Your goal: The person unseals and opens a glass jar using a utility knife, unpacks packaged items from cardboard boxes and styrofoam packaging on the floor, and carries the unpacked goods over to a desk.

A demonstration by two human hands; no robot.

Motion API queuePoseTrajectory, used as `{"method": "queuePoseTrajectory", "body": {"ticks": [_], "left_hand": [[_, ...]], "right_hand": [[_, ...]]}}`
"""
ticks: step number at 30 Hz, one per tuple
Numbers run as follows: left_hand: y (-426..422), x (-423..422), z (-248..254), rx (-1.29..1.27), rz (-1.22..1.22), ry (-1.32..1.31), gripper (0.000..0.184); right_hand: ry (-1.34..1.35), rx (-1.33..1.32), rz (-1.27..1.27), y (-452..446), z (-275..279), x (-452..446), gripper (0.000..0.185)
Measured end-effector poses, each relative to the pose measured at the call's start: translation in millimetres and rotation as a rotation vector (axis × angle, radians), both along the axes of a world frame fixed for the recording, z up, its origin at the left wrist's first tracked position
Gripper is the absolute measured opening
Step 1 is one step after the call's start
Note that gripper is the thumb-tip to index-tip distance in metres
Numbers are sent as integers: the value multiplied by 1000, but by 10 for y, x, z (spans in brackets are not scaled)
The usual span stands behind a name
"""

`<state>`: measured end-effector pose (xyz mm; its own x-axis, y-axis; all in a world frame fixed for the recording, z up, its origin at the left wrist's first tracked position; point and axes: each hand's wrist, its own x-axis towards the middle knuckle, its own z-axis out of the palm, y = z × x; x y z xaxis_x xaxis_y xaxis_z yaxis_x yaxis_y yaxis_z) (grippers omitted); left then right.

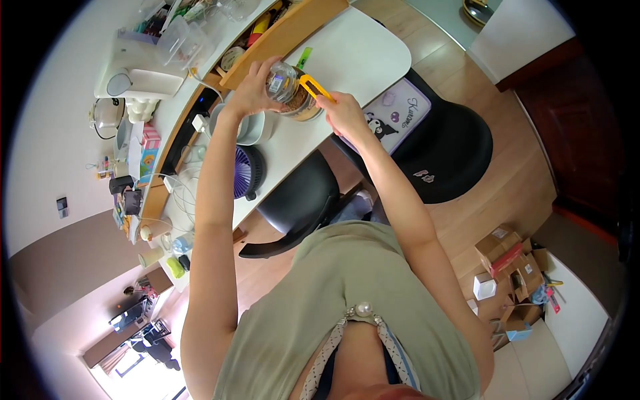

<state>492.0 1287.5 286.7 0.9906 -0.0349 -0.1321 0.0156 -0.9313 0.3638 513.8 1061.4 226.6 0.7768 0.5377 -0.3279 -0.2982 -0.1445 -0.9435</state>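
Observation:
A clear jar (303, 107) with brown contents lies tilted over the white desk, its transparent lid end facing left and bearing a small label. My left hand (252, 91) is closed around that lid end. In my right hand (348, 119) is a yellow utility knife (315, 88), its front end against or just in front of the jar's side; whether it touches cannot be made out. The blade is too small to see. A bright green strip-like object (304, 57) rests on the desk just beyond the jar.
White bowls (255, 128) and a dark fan with purple blades (248, 172) stand left of the jar. Behind it is an open wooden drawer (287, 41) with items. A cartoon-printed board (400, 113) lies on a black chair (460, 143). Cardboard boxes (517, 267) are piled at right.

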Motion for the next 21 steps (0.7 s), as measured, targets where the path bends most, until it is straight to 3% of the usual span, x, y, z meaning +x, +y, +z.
{"method": "queuePoseTrajectory", "body": {"ticks": [4, 13, 21], "left_hand": [[15, 7, -36, -9, 4, 4, 104], [78, 9, -87, -48, -18, -8, 109], [97, 46, -38, -59, -16, 84, 113]], "right_hand": [[0, 1, 72, -4, -35, 118, 31], [-97, 41, -62, 126, -105, -190, 27], [-5, 24, -108, 147, -7, -387, 32]]}}
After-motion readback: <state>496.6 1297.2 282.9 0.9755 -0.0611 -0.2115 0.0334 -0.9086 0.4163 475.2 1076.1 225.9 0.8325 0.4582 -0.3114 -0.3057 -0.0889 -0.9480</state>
